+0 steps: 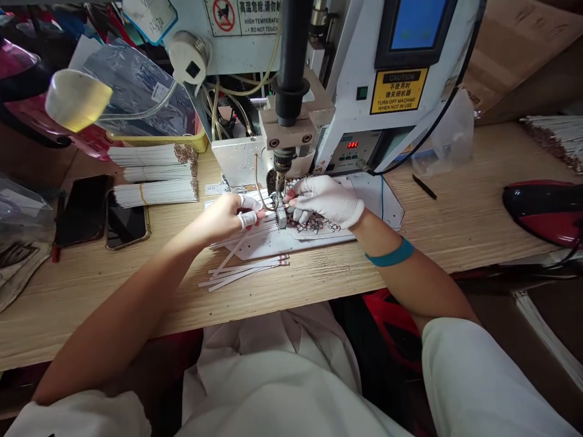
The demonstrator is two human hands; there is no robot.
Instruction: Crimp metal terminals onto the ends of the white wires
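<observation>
My left hand, with white covers on some fingers, pinches a thin white flat strip at the left side of a small metal fixture block. At the block's right side is my white-gloved right hand, its thumb and forefinger closed on something too small to make out. Directly above the block points the nozzle of a soldering machine head. A heap of small metal parts lies under and beside my right hand. Several white strips with reddish ends lie in front of the white board.
Bundles of white wires lie at the left, beside two phones. The machine body stands behind my hands, carrying a high-temperature warning. A black pen and a red-black device lie at the right. A lamp hangs upper left.
</observation>
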